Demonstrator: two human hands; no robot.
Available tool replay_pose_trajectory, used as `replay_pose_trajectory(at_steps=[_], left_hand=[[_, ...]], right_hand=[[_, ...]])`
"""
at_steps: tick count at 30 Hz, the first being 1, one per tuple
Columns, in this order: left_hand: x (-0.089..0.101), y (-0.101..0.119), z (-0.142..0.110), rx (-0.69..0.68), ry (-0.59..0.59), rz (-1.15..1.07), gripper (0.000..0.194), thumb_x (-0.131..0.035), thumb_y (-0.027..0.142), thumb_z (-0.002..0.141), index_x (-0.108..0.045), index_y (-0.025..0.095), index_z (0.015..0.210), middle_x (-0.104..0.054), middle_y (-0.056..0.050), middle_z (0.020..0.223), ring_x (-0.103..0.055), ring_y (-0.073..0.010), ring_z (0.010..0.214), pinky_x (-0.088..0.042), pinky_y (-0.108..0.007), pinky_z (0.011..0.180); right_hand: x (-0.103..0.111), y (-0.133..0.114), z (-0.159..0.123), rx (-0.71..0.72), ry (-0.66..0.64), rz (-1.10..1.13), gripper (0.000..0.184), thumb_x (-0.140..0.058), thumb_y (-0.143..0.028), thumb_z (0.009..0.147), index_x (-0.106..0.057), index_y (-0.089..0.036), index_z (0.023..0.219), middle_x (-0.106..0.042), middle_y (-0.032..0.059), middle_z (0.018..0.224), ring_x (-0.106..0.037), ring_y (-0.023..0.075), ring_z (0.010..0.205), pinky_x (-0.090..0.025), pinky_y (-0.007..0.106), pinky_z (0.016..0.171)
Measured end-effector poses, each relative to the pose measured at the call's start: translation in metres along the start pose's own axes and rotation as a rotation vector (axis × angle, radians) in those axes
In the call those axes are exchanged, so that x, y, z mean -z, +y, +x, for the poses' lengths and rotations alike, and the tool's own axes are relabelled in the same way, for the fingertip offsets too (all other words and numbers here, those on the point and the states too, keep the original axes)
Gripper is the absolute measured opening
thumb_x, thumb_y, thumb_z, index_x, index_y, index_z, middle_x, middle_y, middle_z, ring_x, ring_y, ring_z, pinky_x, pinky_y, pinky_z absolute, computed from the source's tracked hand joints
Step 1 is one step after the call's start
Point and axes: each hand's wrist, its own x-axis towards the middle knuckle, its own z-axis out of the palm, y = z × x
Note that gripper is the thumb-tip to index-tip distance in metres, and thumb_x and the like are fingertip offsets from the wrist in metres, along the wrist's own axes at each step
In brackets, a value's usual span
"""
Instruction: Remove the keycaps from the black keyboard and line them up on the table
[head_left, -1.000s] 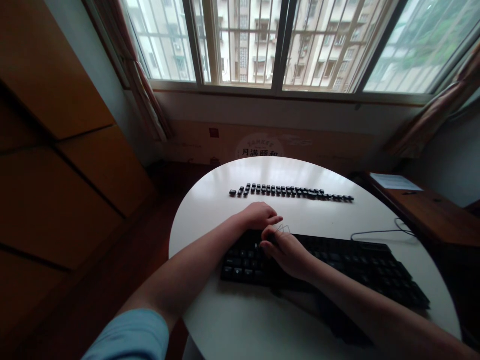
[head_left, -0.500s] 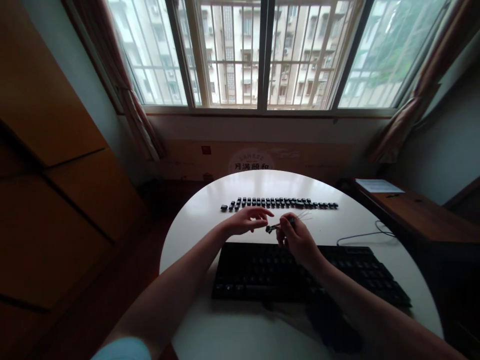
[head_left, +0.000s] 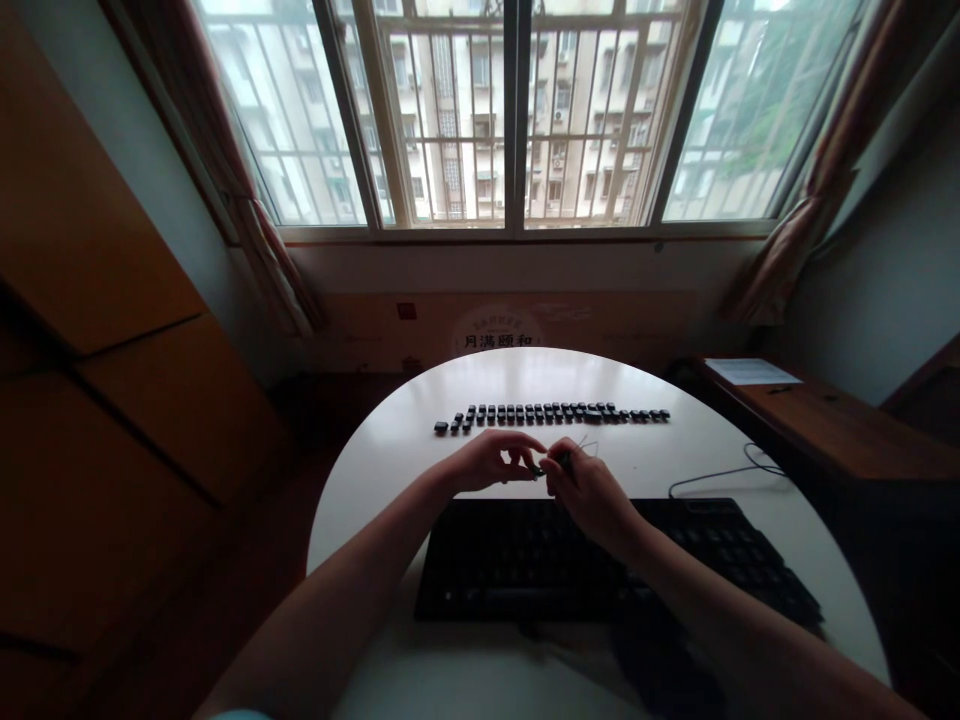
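Note:
My right hand [head_left: 589,490] is closed around a keycap puller [head_left: 565,458]; most of its dark handle is hidden by the fingers, and thin wires stick out behind. At the puller's other end is a small black keycap [head_left: 538,470]. My left hand [head_left: 487,462] has its thumb and bent index finger closed around that keycap, fingertips almost meeting the right hand's. Both hands are above the far edge of a black keyboard [head_left: 517,560], whose key details are dark and hard to make out.
Several black keycaps [head_left: 529,413] stand in rows beyond my hands on the round white table [head_left: 375,480]. A cable [head_left: 705,485] curves at the right. Further right, a wooden desk [head_left: 847,440] bears a paper sheet [head_left: 752,372]. A barred window [head_left: 517,120] is ahead.
My left hand has come right and its fingers have closed on the keycap at the puller's end. My right hand has shifted slightly left, and the view has tilted a little.

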Motion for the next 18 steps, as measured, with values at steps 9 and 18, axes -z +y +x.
replay_pose_trajectory(at_steps=[9,18], left_hand=[[0.053,-0.040,-0.012,-0.007,0.548,0.416,0.025,-0.051,0.021,0.092,-0.071,0.018,0.106,-0.060,-0.007,0.096,-0.059,-0.0155,0.081,-0.051,-0.029,0.076],[0.053,-0.063,-0.009,0.060,0.403,0.918,0.019,-0.063,0.015,0.084,-0.071,0.023,0.099,-0.071,-0.005,0.100,-0.060,-0.0223,0.093,-0.045,-0.038,0.088]], right_hand=[[0.010,0.006,0.005,-0.032,0.087,0.098,0.033,-0.043,-0.053,0.095,-0.046,-0.021,0.088,-0.058,-0.0023,0.058,-0.057,0.0143,0.049,-0.044,0.024,0.051],[-0.002,0.007,0.001,-0.028,-0.010,0.006,0.029,-0.041,-0.048,0.097,-0.047,-0.021,0.087,-0.052,-0.0033,0.054,-0.049,0.0130,0.046,-0.035,0.023,0.049]])
